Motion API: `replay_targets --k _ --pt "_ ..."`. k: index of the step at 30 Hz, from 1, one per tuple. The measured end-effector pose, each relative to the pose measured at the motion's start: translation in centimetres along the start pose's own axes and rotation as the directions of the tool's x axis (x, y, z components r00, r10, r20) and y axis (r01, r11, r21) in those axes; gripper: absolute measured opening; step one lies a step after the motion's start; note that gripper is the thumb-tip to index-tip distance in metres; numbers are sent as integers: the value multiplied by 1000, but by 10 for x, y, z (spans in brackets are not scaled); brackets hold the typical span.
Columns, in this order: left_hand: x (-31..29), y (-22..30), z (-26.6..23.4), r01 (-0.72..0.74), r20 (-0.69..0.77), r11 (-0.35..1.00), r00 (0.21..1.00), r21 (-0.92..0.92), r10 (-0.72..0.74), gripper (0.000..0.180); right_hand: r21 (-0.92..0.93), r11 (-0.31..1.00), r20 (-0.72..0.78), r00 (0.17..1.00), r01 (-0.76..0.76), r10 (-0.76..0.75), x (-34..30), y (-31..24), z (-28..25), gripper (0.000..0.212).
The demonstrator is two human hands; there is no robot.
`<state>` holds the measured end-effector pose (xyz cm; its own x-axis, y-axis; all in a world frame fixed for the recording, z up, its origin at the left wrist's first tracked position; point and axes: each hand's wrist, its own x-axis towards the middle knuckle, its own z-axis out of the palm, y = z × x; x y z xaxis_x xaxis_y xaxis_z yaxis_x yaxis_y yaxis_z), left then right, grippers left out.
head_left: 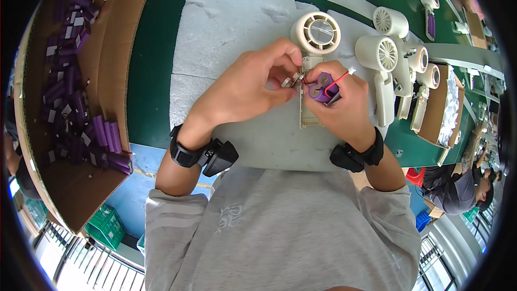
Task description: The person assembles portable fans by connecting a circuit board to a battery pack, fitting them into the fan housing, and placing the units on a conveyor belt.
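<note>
A cream handheld fan (299, 33) lies on the pale foam sheet in front of me, its round grille at the far end and its open handle shell (308, 120) pointing toward me. Just over that shell, my left hand (245, 86) pinches a small circuit board (291, 80) between thumb and fingers. My right hand (347, 102) grips a purple battery pack (322, 87), its round cell ends facing up. A red wire runs from the pack to a white plug (351, 70) above my right fingers. Part of the handle is hidden behind both hands.
At left stands a deep cardboard box (110, 48) holding many purple battery packs (70, 81). Several cream fans (377, 54) lie right of the foam sheet (215, 32). Farther right are a second cardboard box (435, 108) and a seated person (455, 191).
</note>
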<state>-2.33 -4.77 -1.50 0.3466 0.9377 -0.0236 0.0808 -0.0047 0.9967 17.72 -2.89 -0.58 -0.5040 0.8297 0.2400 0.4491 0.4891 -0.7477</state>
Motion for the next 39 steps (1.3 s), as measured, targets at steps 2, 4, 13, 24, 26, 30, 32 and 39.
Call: replay_targets --k 2,4,13,24,26,30,32,39 --pt "-1 0 -2 102 9 979 995 -176 -102 33 -13 1000 8 1000 -5 5 0 -2 0 28" --pt "0 -1 -8 12 17 999 1000 -50 -12 30 -42 999 17 1000 -12 13 0 -4 0 29" --pt "-1 9 -8 -173 53 936 985 306 164 27 -247 968 73 997 32 -14 1 -10 0 31" --pt "1 5 -4 -17 68 999 998 35 15 22 335 941 71 997 -49 27 2 -13 -20 29" --pt "1 5 -4 -15 86 1000 996 26 12 16 294 955 158 987 -35 -12 3 -9 -29 26" --pt "0 9 -4 14 62 997 998 -73 -9 10 196 980 410 911 -41 -44 4 -7 -41 23" --pt "1 10 -2 15 57 997 998 -74 -10 10 147 981 559 829 -126 23 6 -8 -45 21" --pt "1 1 -3 23 59 998 998 -57 -20 14 170 914 515 824 -367 236 8 -14 -43 15"
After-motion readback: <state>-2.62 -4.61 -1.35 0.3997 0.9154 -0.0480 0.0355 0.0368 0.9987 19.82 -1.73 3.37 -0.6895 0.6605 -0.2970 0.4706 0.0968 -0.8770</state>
